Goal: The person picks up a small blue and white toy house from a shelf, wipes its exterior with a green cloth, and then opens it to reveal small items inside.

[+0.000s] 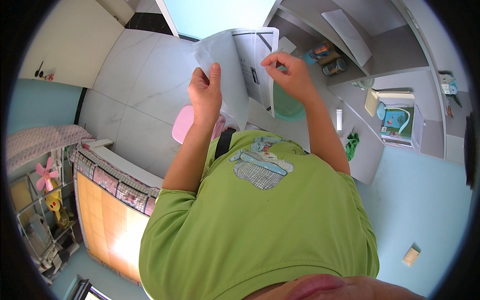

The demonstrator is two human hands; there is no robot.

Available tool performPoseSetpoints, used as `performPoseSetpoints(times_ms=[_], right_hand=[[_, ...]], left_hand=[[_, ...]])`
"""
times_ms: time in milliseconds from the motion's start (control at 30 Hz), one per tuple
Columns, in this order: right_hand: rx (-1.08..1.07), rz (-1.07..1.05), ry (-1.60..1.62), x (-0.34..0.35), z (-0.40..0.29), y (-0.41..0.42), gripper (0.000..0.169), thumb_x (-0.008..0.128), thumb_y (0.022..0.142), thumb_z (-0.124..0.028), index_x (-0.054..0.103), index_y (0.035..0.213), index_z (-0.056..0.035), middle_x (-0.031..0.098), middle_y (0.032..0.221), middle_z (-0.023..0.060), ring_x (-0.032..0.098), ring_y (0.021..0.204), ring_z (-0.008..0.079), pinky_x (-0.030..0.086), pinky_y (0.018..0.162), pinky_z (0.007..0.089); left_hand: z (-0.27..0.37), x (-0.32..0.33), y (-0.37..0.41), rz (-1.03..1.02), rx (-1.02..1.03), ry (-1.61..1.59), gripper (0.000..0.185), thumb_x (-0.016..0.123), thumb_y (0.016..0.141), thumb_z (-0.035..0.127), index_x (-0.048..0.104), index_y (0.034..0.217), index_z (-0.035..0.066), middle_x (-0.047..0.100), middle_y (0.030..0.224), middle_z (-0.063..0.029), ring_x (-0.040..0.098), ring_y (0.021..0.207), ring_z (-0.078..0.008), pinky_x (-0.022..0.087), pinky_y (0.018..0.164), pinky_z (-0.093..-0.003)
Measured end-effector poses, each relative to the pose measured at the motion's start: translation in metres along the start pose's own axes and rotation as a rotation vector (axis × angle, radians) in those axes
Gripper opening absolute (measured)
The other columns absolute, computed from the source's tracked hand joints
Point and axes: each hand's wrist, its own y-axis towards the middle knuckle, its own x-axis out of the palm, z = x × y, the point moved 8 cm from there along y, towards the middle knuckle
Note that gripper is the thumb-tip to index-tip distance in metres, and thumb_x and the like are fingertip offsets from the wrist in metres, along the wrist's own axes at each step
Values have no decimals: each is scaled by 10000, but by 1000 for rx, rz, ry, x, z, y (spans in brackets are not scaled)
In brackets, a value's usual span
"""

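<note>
A translucent plastic document sleeve [227, 56] hangs in front of me, with a printed sheet [255, 63] showing on its right part; the sheet bears writing. My left hand [206, 92] grips the sleeve at its left side, thumb up against the front. At the right edge my right hand [287, 71] pinches the sleeve or sheet between thumb and fingertips. The lower corner of the sleeve dangles down near my green shirt. Behind my right hand and the sheet, a green basin [288, 103] is partly hidden.
A pink plastic stool or lid [183, 122] is near the floor tiles on the left. To the right runs a grey desk [360, 157] with shelves, jars [333, 67], a white bin of books [417, 127] and a green cloth item [351, 146]. A bed [108, 210] stands at lower left.
</note>
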Motion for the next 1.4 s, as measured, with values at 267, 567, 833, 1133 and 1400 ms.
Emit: performPoseSetpoints(times_ms=[267, 567, 833, 1133, 1400], right_hand=[[-51, -215, -275, 57, -37, -6, 443, 762, 666, -314, 606, 960, -21, 571, 963, 92, 593, 809, 191, 539, 639, 286], [-9, -297, -151, 74, -32, -6, 385, 728, 717, -255, 617, 1002, -22, 561, 923, 94, 590, 808, 176, 529, 632, 284], [106, -305, 203, 71, -10, -9, 269, 650, 794, -157, 623, 1019, -12, 552, 862, 38, 562, 786, 112, 461, 690, 234], [348, -198, 366, 64, 9, -15, 232, 579, 848, -168, 618, 980, 18, 553, 770, -5, 506, 692, 69, 435, 613, 231], [228, 96, 71, 30, 16, -9, 159, 606, 814, -130, 633, 843, 24, 551, 655, -35, 442, 601, 31, 343, 525, 193]], left_hand=[[6, 11, -14, -89, -189, -129, 359, 609, 861, 303, 413, 699, 50, 401, 596, 18, 380, 512, -61, 368, 439, -237], [5, 4, -20, -147, -289, -271, 452, 689, 795, 283, 458, 998, -48, 537, 904, -104, 541, 820, -141, 510, 631, -261], [6, 7, -22, -223, -220, -232, 495, 740, 734, 169, 455, 1069, -58, 531, 1061, -164, 524, 1020, -213, 490, 822, -311], [-1, 11, -20, -211, -226, -167, 432, 663, 765, 82, 440, 1110, -51, 537, 1076, -141, 519, 1039, -201, 483, 793, -279], [2, -4, -15, -139, -164, -164, 515, 463, 783, -69, 387, 1275, 64, 547, 1139, -155, 539, 986, -168, 460, 691, -217]])
